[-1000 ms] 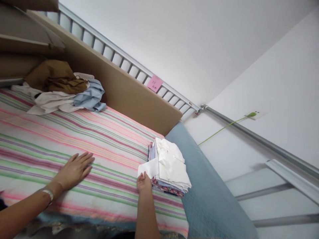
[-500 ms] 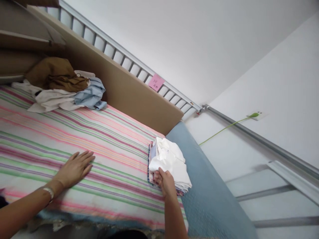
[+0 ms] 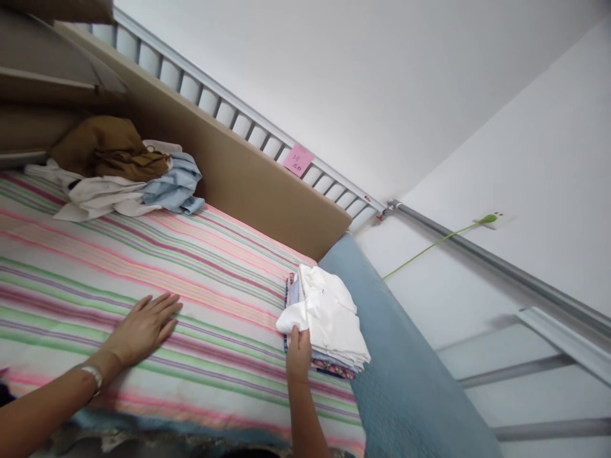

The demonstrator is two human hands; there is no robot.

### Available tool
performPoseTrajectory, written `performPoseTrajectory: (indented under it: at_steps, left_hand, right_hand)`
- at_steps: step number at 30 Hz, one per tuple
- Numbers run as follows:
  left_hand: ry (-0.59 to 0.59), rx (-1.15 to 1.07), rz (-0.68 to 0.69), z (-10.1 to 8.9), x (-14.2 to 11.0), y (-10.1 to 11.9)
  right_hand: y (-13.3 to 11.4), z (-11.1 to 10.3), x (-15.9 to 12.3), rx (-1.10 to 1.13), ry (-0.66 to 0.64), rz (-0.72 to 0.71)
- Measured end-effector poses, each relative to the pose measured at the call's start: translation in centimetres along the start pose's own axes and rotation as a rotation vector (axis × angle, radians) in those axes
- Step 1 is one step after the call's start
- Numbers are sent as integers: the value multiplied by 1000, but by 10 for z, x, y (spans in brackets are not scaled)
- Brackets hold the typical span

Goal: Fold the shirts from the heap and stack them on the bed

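Note:
A stack of folded clothes (image 3: 334, 366) sits near the right end of the striped sheet (image 3: 224, 280), with a folded white shirt (image 3: 334, 315) on top. My right hand (image 3: 298, 356) pinches the near left corner of that white shirt, which sticks out past the stack's edge. Floral and blue folded layers show underneath. My left hand (image 3: 147, 327) lies flat on the sheet, fingers spread, well left of the stack and holding nothing. A bracelet (image 3: 93, 376) is on the left wrist.
At the far left lies a loose heap of clothes: a brown garment (image 3: 112, 149), white pieces (image 3: 102, 194) and a light blue one (image 3: 176, 181). A tan board (image 3: 258, 178) lines the back beneath a metal rail bearing a pink note (image 3: 298, 159). Blue padding (image 3: 396, 362) borders the right end.
My right hand has shifted left and slightly down, drawing the white shirt's corner outward past the stack's left edge. My left hand stays flat in nearly the same place.

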State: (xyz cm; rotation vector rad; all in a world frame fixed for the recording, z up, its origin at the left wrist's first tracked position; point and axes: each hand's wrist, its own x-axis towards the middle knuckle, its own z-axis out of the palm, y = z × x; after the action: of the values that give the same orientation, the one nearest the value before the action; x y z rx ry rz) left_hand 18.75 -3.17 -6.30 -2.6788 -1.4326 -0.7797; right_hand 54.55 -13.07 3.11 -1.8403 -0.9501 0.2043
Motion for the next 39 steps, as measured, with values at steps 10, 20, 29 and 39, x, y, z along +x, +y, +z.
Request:
performPoseTrajectory:
  at_steps: [10, 20, 29, 39]
  left_hand:
    - [-5, -22, -22, 0, 0, 1]
    - [0, -50, -38, -3, 0, 2]
    - [-6, -24, -25, -1, 1, 0]
    - [-4, -12, -8, 1, 0, -2]
  right_hand:
    - [-7, -40, 39, -439, -9, -297]
    - [-15, -75, 60, -710, 62, -276]
    - [-10, -94, 40, -1078, -125, -281]
    - [-25, -112, 58, -1486, -239, -512]
